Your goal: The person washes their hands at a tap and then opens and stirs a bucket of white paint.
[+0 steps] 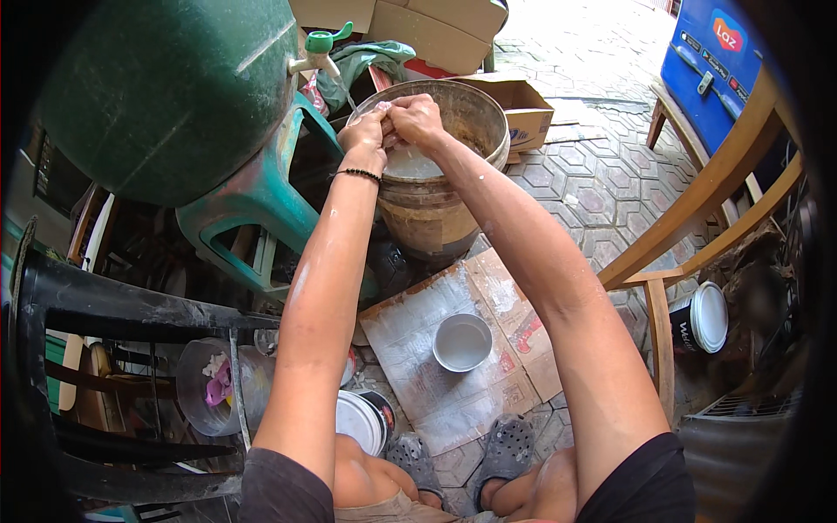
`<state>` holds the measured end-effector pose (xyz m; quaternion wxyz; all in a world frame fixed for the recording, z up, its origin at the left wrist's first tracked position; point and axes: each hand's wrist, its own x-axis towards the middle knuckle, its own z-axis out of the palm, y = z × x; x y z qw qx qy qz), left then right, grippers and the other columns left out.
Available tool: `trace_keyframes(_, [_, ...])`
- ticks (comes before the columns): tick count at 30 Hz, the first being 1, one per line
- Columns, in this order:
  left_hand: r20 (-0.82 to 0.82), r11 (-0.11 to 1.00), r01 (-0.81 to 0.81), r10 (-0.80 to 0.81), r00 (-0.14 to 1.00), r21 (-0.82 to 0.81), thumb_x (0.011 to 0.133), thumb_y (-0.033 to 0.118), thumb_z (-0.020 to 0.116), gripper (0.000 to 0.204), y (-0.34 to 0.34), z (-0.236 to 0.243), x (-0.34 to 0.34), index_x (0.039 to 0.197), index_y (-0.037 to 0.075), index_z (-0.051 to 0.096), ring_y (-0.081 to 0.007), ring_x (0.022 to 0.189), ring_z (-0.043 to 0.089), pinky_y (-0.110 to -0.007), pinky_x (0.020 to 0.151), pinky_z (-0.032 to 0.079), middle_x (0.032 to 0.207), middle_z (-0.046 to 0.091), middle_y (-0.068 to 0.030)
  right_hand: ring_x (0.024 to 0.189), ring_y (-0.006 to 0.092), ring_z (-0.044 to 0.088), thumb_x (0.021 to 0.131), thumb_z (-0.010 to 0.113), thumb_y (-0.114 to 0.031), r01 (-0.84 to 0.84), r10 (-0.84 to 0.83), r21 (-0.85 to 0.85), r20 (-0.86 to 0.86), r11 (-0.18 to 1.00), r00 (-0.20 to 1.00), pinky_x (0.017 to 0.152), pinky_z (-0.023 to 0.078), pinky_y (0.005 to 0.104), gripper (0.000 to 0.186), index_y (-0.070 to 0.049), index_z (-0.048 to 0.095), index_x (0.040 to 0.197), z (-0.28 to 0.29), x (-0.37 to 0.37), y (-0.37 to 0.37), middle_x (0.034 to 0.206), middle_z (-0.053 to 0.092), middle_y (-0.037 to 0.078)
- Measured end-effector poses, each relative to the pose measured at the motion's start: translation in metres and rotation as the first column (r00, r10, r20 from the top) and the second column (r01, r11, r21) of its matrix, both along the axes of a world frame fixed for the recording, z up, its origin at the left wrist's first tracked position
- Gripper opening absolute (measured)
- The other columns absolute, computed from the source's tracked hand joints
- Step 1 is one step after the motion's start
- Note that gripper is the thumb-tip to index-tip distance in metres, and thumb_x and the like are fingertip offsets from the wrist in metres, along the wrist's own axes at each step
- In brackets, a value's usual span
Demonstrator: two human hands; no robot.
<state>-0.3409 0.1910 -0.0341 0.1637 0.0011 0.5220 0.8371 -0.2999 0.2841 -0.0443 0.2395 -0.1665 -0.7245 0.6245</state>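
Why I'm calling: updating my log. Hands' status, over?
Left hand and right hand together below running tap, at mouth of bucket. Anything held: can't tell. Nothing visibly in the way.

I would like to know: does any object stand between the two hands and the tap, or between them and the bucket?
From the tap to the left hand and right hand, only a thin stream of water shows, no solid thing. Nothing visible stands between the hands and the bucket below them either.
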Motion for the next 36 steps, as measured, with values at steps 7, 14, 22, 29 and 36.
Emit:
trace_keyframes(7, [-0.487,0.904,-0.333,0.170,0.857,-0.269,0.076,0.002,0.086,0.019,-0.003,0.002,0.008,0.070,-0.003,0.069,-0.0165,0.060,0.069,-0.028,0.055,0.060,0.075,0.072,-0.0124,0.094,0.0316,0.074,0.080,0.081,-0.031,0.201,-0.269,0.465,0.083,0.862,0.960,0.092,0.057,0.0410,0.021,-0.013,0.082,0.090,0.015,0.036,0.018,0.093,0.076,0.018])
trace_keyframes(14, [-0.733,0.808,-0.428,-0.007,0.680,-0.405,0.079,0.003,0.081,0.007,-0.024,-0.008,-0.040,0.077,0.000,0.075,-0.0129,0.058,0.069,-0.026,0.059,0.057,0.066,0.072,-0.0057,0.102,0.0349,0.071,0.084,0.075,-0.026,0.136,-0.188,0.410,0.091,0.902,0.978,0.097,0.054,0.0413,0.020,-0.011,0.081,0.096,-0.008,0.018,0.046,0.103,0.074,0.021])
trace_keyframes(22, [-0.580,0.830,-0.332,0.012,0.814,-0.449,0.074,0.005,0.087,0.014,-0.037,-0.004,-0.020,0.070,0.002,0.074,-0.0111,0.058,0.068,-0.024,0.059,0.056,0.068,0.073,-0.0063,0.097,0.0321,0.073,0.079,0.078,-0.026,0.137,-0.191,0.402,0.097,0.905,0.977,0.095,0.055,0.0394,0.018,-0.012,0.082,0.091,-0.006,0.028,0.021,0.097,0.075,0.021])
trace_keyframes(29, [-0.697,0.843,-0.307,-0.106,0.709,-0.441,0.085,0.007,0.080,0.013,-0.050,-0.035,-0.046,0.079,-0.002,0.072,-0.0102,0.062,0.067,-0.025,0.060,0.056,0.076,0.073,-0.0068,0.079,0.0253,0.075,0.086,0.075,-0.031,0.050,-0.022,0.384,-0.078,0.922,0.997,0.080,0.058,0.0368,0.026,-0.005,0.080,0.088,0.001,0.012,-0.003,0.078,0.075,0.015])
trace_keyframes(36, [-0.840,0.567,-0.629,-0.263,0.474,-0.532,0.085,0.031,0.063,0.030,-0.037,-0.033,-0.025,0.073,0.005,0.072,-0.0300,0.067,0.069,-0.040,0.067,0.054,0.066,0.067,-0.0145,0.060,0.0185,0.070,0.101,0.056,-0.037,0.056,-0.044,0.065,-0.172,0.996,0.984,0.060,0.058,0.0334,0.047,0.004,0.076,0.089,-0.019,-0.021,-0.001,0.070,0.073,0.015])
